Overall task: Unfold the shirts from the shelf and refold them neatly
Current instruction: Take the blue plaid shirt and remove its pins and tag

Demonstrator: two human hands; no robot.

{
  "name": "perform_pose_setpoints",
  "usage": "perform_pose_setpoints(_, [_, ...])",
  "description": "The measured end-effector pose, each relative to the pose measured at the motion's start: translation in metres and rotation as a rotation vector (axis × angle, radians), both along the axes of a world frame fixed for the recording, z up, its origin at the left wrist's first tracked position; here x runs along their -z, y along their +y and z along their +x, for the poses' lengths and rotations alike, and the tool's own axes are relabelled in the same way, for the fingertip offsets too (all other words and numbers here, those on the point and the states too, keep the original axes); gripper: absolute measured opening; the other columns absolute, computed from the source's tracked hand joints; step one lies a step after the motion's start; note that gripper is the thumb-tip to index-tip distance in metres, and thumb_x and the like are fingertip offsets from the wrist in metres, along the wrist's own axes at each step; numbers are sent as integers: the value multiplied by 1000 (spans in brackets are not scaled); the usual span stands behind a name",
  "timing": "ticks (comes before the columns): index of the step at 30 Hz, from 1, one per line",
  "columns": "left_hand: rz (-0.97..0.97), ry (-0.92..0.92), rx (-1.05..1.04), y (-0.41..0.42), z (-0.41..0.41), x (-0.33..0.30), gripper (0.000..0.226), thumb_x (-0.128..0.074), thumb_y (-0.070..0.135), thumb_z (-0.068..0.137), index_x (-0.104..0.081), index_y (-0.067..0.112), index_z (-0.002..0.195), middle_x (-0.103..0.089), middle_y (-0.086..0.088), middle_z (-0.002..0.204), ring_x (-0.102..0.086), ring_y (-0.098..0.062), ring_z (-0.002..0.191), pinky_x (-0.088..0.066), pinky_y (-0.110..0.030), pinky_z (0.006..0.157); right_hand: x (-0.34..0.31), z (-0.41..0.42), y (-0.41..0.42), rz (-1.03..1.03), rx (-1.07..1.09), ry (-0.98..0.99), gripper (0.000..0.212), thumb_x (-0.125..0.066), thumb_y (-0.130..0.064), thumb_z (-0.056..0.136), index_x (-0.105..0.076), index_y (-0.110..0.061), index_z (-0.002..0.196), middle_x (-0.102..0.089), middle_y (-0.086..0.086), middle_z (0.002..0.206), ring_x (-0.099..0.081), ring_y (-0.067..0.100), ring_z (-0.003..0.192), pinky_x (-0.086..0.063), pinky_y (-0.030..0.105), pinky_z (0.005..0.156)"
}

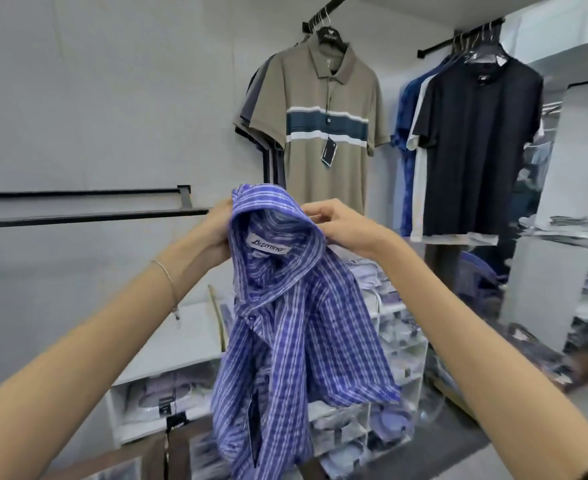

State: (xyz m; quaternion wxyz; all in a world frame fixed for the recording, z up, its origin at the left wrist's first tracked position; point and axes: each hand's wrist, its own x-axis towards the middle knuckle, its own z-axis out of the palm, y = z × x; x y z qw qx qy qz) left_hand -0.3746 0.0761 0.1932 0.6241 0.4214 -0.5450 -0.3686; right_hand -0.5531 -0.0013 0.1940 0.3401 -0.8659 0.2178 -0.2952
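Note:
A blue and white checked shirt (296, 334) hangs in the air in front of me, unfolded and crumpled, its collar and white label facing me. My left hand (218, 227) grips the collar on its left side. My right hand (334, 221) pinches the collar's right side with curled fingers. The shirt's body and a dark price tag dangle down over the white shelf unit (188, 355). Folded shirts (168, 393) lie in the shelf's compartments below.
A beige striped polo (320, 126) and a black t-shirt (476, 150) hang on wall rails behind. A black rail (84, 216) runs along the left wall. Piles of folded clothes (569, 226) sit at the right. A wooden edge (119, 459) lies at the bottom left.

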Motion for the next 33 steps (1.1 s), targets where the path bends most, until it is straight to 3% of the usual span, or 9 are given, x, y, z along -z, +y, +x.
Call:
perform_pose_setpoints(5, [-21,7,70,-16,-13,14,47,-31,8,101,-67,12,71,-68,2,63,-62,-7,56,-51,-16,52,5,-29,8,18,92,-66,13,-55,-4,93,-68,-2,94,-64,-7,63,-48,8,50,-40,21,45])
perform_pose_setpoints(7, [-29,47,50,-22,-16,18,61,-32,6,100,-71,15,54,-68,5,58,-62,-8,51,-50,-16,49,5,-43,12,46,154,-142,15,-58,-6,91,-69,-10,83,-63,-3,65,-48,11,53,-38,20,46])
perform_pose_setpoints(10, [-13,-8,-32,-30,-22,19,21,-49,15,92,-62,13,77,-63,-2,76,-53,-25,65,-47,-27,61,0,-71,16,170,276,-342,13,-63,-9,88,-71,-13,79,-67,2,68,-57,12,57,-47,20,52])
perform_pose_setpoints(16, [64,-62,0,-21,-48,25,30,-53,30,96,-56,17,69,-52,5,53,-55,-8,43,-45,-16,44,-9,-117,31,430,341,-660,28,-69,-14,79,-67,0,103,-65,19,101,-63,27,84,-54,39,83])
perform_pose_setpoints(18, [87,-128,78,-13,-62,31,41,-50,33,97,-58,16,60,-56,4,49,-58,-9,43,-46,-16,43,1,-116,35,443,403,-719,40,-72,-15,72,-66,3,107,-62,19,90,-53,28,76,-48,37,74])
perform_pose_setpoints(20, [130,-159,222,-5,-78,39,45,-45,38,97,-68,11,69,-69,-3,63,-69,-15,58,-53,-20,50,16,-106,40,339,480,-787,14,-69,-8,78,-66,0,89,-59,5,61,-49,14,53,-40,25,54])
perform_pose_setpoints(23, [224,-165,353,3,-104,55,56,-39,54,95,-67,6,103,-74,-11,93,-73,-22,84,-60,-32,66,47,-85,49,201,562,-767,18,-62,-3,88,-62,-6,70,-51,-7,42,-44,3,36,-39,16,39])
perform_pose_setpoints(27, [283,-155,209,0,-123,87,57,-44,68,87,-64,14,87,-62,-2,70,-60,-14,62,-52,-26,59,91,-60,54,251,553,-668,21,-57,-18,95,-66,-5,80,-56,9,58,-52,7,39,-47,19,41])
perform_pose_setpoints(33, [275,-209,18,-12,-96,173,12,-47,35,99,-50,23,98,-59,1,105,-57,-17,104,-45,-35,94,154,-43,46,712,524,-550,25,-66,-3,85,-56,-13,106,-53,5,64,-44,6,36,-36,17,35])
